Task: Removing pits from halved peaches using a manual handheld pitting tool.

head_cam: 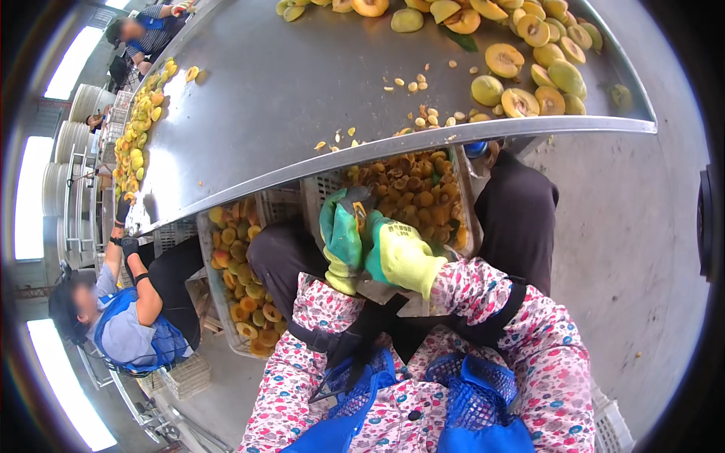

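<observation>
My left hand (342,238), in a green-and-yellow coated glove, is raised between my knees with its fingers curled. Close beside it is my right hand (399,246) in a matching glove. The fingertips meet around a small orange-and-dark item (359,212), too covered to name; I cannot tell which hand holds it. Both hands are over the near side of a crate of orange fruit pieces (413,192), below the metal table (272,96). Halved yellow stone fruits (520,103) lie on the table at the right, with loose pits (420,122) along its near edge.
The table's raised metal rim (340,161) runs just beyond my hands. A crate of halved fruits (249,289) stands left of my knee. A co-worker (130,317) sits at the left, hands at the table's end by a fruit pile (136,136). Another person (150,34) sits farther back.
</observation>
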